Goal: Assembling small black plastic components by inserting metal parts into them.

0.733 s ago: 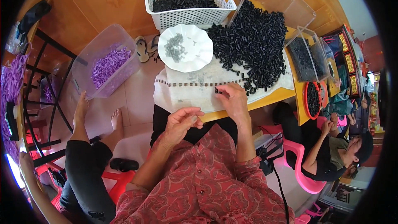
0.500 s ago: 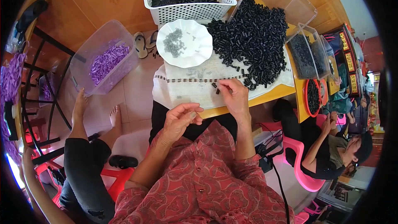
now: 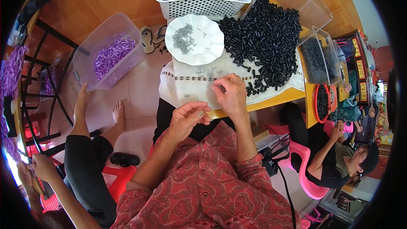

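My left hand is held at the table's near edge, thumb and forefinger pressed together. What it pinches, if anything, is too small to make out. Close beside it, my right hand hangs over the cloth with its fingertips bent into a pinch, its contents hidden. Under it lies a white cloth with a dark dashed band and a few small clear pieces. Beyond that stands a white scalloped plate bearing small clear pieces. Right of the plate spreads a heap of small black tube-like parts.
A white perforated basket of black parts is behind the plate. Clear bins and a red bowl line the right. A tub of purple pieces sits on the floor at left. People sit on both sides.
My right hand has moved left, away from the black heap's edge and closer to my left hand. My left hand stays almost in place. The whole view has shifted slightly.
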Tool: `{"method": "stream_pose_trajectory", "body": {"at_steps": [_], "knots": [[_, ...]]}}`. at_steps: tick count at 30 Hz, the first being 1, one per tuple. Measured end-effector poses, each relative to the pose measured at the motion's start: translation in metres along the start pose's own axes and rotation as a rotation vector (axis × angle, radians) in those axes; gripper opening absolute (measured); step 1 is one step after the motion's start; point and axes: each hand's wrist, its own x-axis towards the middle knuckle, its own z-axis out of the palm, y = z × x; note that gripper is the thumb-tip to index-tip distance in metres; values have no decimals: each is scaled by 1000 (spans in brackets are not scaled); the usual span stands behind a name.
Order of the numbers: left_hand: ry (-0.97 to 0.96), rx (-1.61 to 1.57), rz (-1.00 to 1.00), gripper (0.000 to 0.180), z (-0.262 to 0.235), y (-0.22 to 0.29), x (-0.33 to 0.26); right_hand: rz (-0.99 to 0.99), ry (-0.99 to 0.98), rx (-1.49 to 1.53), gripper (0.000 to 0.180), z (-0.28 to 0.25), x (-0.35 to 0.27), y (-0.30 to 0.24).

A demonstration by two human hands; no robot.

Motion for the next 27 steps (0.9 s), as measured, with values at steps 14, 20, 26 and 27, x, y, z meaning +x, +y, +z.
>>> {"method": "stream_pose_trajectory", "body": {"at_steps": [14,20,26,27], "knots": [[25,84,-31,25,5,2,0,-10,174,52,9,-13,-33,14],[43,386,12,17,19,-1,7,305,201,307,5,-39,-60,31],[122,1089,347,11,45,5,45,422,217,567,3,-37,-71,39],[131,1185,441,12,45,6,54,437,187,578,5,-36,-73,38]]}}
